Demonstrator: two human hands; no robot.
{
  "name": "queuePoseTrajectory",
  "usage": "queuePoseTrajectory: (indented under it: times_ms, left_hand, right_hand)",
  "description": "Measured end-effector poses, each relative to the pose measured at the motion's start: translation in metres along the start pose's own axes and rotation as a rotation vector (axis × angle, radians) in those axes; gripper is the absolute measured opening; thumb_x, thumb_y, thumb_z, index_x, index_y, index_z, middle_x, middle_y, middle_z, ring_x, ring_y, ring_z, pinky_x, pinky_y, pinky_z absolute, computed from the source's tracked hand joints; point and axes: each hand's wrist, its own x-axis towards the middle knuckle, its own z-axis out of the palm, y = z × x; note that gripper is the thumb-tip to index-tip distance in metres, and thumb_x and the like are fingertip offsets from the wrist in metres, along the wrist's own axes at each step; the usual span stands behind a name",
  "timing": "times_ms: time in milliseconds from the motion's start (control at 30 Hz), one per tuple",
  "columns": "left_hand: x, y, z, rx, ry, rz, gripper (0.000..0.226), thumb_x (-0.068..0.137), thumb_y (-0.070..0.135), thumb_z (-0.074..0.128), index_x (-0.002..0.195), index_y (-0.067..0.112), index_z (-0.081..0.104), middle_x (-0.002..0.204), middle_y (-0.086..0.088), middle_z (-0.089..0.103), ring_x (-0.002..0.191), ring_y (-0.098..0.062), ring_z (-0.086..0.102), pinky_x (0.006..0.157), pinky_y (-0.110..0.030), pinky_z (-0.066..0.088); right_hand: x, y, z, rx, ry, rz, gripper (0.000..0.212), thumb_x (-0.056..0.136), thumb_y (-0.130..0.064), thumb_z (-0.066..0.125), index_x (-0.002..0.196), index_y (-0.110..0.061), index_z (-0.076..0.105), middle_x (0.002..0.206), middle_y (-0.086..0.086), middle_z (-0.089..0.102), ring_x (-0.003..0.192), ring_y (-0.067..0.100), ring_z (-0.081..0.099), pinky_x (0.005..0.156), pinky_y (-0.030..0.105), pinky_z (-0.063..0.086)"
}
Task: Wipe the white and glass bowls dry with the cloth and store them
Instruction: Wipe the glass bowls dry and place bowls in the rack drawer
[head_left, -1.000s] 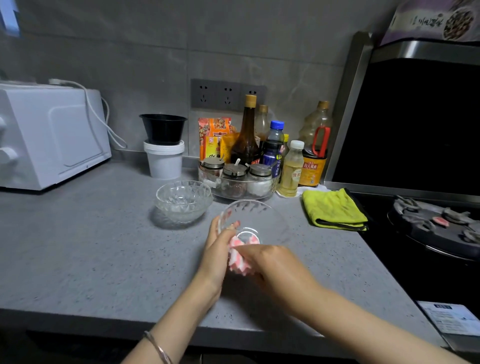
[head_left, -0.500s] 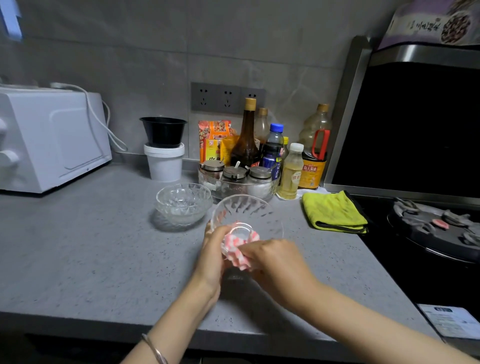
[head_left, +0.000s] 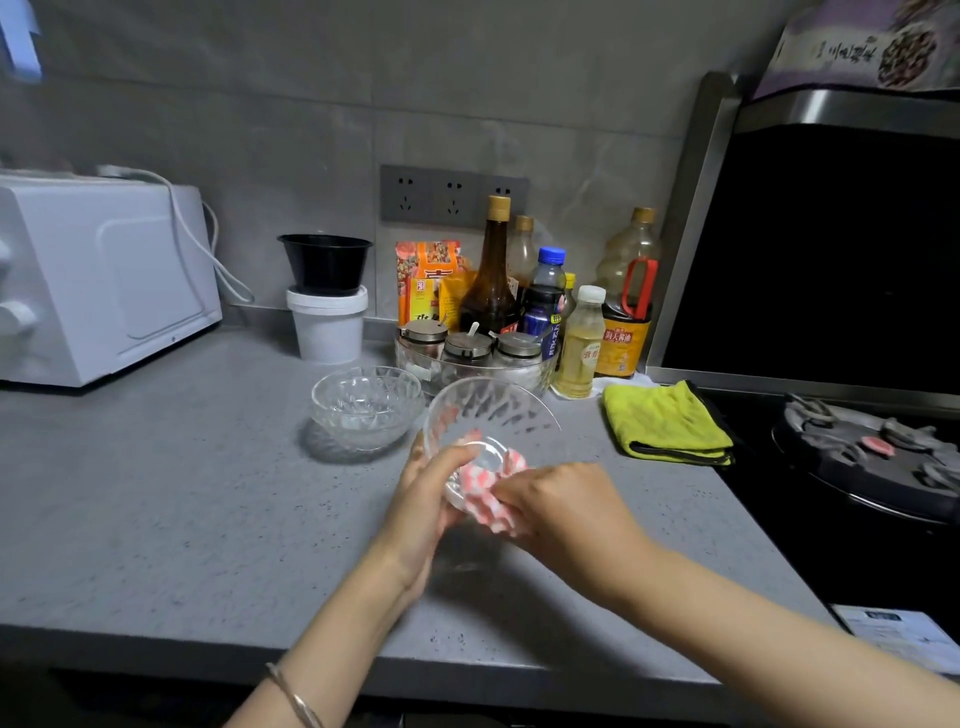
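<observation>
Glass bowl (head_left: 493, 415) in left hand (head_left: 421, 504), cloth (head_left: 488, 501) covering fingers of right hand (head_left: 566, 504)

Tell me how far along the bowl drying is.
Done: nothing stored. In hand: the left hand holds a glass bowl, the right hand presses the pink cloth on its base. Left: the second glass bowl on the counter, dry or not unclear; no white bowl visible.

- The left hand (head_left: 423, 499) grips a tilted glass bowl (head_left: 491, 421) above the grey surface (head_left: 156, 519).
- The right hand (head_left: 563, 501) presses a pink-and-white cloth (head_left: 485, 496) against its base.
- A second glass bowl (head_left: 366, 405) sits just beside.
</observation>
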Motion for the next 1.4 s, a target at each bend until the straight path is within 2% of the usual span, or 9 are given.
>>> queuePoseTrajectory:
  times_ms: [100, 200, 333, 500, 600, 900, 1167, 1300, 1400]
  left_hand:
    - [0.002, -0.006, 0.005, -0.010, 0.115, 0.022, 0.050, 0.078, 0.031, 0.056, 0.122, 0.008, 0.058, 0.093, -0.013, 0.069, 0.066, -0.019, 0.067, 0.055, -0.027, 0.050]
    - [0.007, 0.004, -0.007, 0.046, 0.120, 0.054, 0.031, 0.088, 0.023, 0.047, 0.112, 0.020, 0.065, 0.118, -0.011, 0.066, 0.105, -0.032, 0.063, 0.089, -0.045, 0.050]
    - [0.010, 0.016, -0.023, 0.172, -0.018, -0.038, 0.032, 0.092, 0.019, 0.041, 0.113, 0.020, 0.066, 0.121, -0.012, 0.065, 0.108, -0.035, 0.062, 0.089, -0.044, 0.050]
    - [0.004, 0.011, -0.015, 0.115, 0.008, 0.026, 0.034, 0.087, 0.032, 0.051, 0.119, 0.025, 0.063, 0.115, 0.001, 0.069, 0.101, -0.019, 0.067, 0.089, -0.043, 0.052]
    - [-0.002, -0.005, 0.002, 0.069, 0.020, 0.048, 0.038, 0.079, 0.035, 0.061, 0.115, 0.023, 0.059, 0.105, -0.008, 0.070, 0.086, -0.020, 0.067, 0.078, -0.037, 0.050]
    - [0.005, 0.013, -0.003, 0.213, 0.052, 0.029, 0.028, 0.098, 0.026, 0.041, 0.115, 0.027, 0.063, 0.108, 0.013, 0.067, 0.103, -0.017, 0.065, 0.097, -0.044, 0.048]
    - [-0.002, 0.003, 0.017, -0.178, 0.152, 0.135, 0.032, 0.090, 0.022, 0.050, 0.119, 0.032, 0.060, 0.121, 0.000, 0.065, 0.113, -0.024, 0.061, 0.095, -0.042, 0.048]
    - [0.001, 0.007, 0.005, -0.025, 0.184, 0.150, 0.027, 0.095, 0.026, 0.045, 0.113, 0.033, 0.064, 0.123, 0.006, 0.064, 0.118, -0.021, 0.058, 0.105, -0.047, 0.041]
    - [0.000, 0.014, -0.005, 0.058, 0.042, 0.066, 0.029, 0.096, 0.031, 0.041, 0.110, 0.030, 0.067, 0.125, 0.001, 0.063, 0.114, -0.027, 0.060, 0.086, -0.044, 0.054]
  right_hand:
    - [0.002, -0.012, 0.007, 0.113, 0.038, 0.038, 0.028, 0.052, -0.024, 0.084, 0.063, -0.021, 0.058, 0.056, -0.003, 0.061, 0.048, 0.021, 0.059, 0.039, 0.020, 0.036]
    - [-0.005, -0.004, 0.005, 0.234, -0.138, -0.048, 0.021, 0.074, -0.016, 0.067, 0.094, -0.016, 0.070, 0.096, 0.003, 0.073, 0.087, 0.024, 0.069, 0.072, 0.034, 0.057]
    - [-0.007, 0.030, -0.005, 0.096, -0.137, -0.305, 0.037, 0.071, -0.017, 0.078, 0.108, -0.018, 0.073, 0.115, -0.003, 0.070, 0.113, 0.015, 0.062, 0.101, 0.031, 0.042]
    - [-0.006, 0.017, -0.002, -0.031, -0.036, -0.269, 0.019, 0.065, -0.025, 0.080, 0.083, -0.022, 0.076, 0.085, -0.005, 0.075, 0.083, 0.015, 0.071, 0.070, 0.026, 0.058]
    - [-0.001, 0.002, 0.000, 0.051, 0.064, 0.032, 0.035, 0.049, -0.033, 0.088, 0.058, -0.022, 0.056, 0.051, -0.004, 0.059, 0.044, 0.019, 0.057, 0.040, 0.019, 0.031]
    - [-0.016, 0.028, -0.007, -0.027, -0.039, -0.257, 0.040, 0.058, -0.032, 0.089, 0.095, -0.023, 0.077, 0.100, -0.008, 0.074, 0.098, 0.010, 0.069, 0.087, 0.028, 0.053]
    - [-0.005, -0.018, 0.006, 0.091, 0.122, 0.068, 0.030, 0.052, -0.016, 0.072, 0.081, -0.026, 0.070, 0.059, -0.007, 0.064, 0.050, 0.018, 0.060, 0.039, 0.021, 0.036]
    - [-0.015, -0.016, -0.002, 0.242, 0.052, -0.035, 0.046, 0.068, -0.021, 0.074, 0.114, -0.020, 0.068, 0.101, -0.001, 0.074, 0.088, 0.020, 0.071, 0.069, 0.028, 0.058]
    - [-0.017, 0.019, -0.014, -0.077, -0.069, -0.215, 0.048, 0.067, -0.036, 0.082, 0.111, -0.021, 0.071, 0.114, -0.002, 0.070, 0.110, 0.015, 0.064, 0.102, 0.040, 0.043]
